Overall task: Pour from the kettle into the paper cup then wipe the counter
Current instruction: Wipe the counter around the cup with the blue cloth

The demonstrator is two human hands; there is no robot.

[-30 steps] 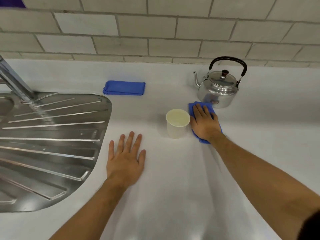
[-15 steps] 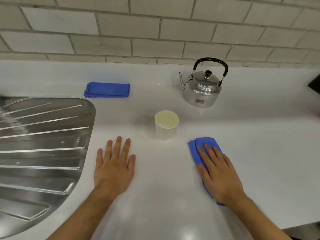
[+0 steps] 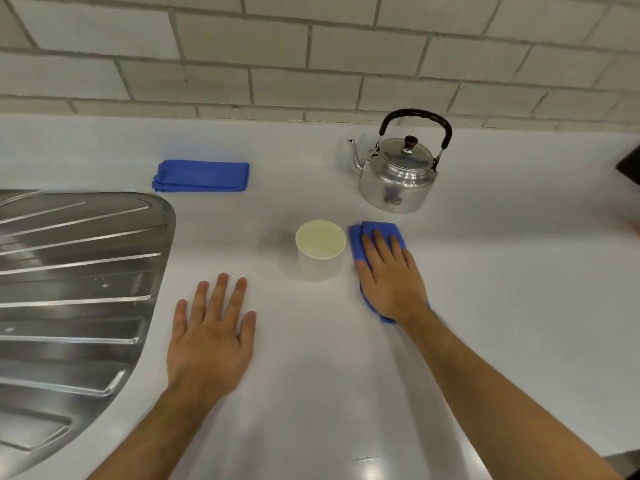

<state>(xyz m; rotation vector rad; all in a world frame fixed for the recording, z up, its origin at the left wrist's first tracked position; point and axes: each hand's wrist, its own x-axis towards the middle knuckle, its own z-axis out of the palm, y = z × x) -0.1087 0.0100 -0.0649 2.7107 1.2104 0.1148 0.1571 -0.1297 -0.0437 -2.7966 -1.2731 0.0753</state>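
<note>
The left hand (image 3: 211, 336) lies flat, fingers spread, holding nothing, on the white bench (image 3: 502, 306). The right hand (image 3: 389, 275) presses flat on a blue cloth (image 3: 379, 228), hiding most of it, just right of the paper cup (image 3: 320, 249). Behind stands the kettle (image 3: 398, 171), and a folded cloth (image 3: 201, 176) lies left. A dark object (image 3: 629, 168) is cut off at the right edge.

Both hands (image 3: 210, 336) (image 3: 390, 276) flat — palms down

Upright metal kettle (image 3: 396, 174) stands behind the white paper cup (image 3: 320, 250) on the counter (image 3: 502, 271).
</note>
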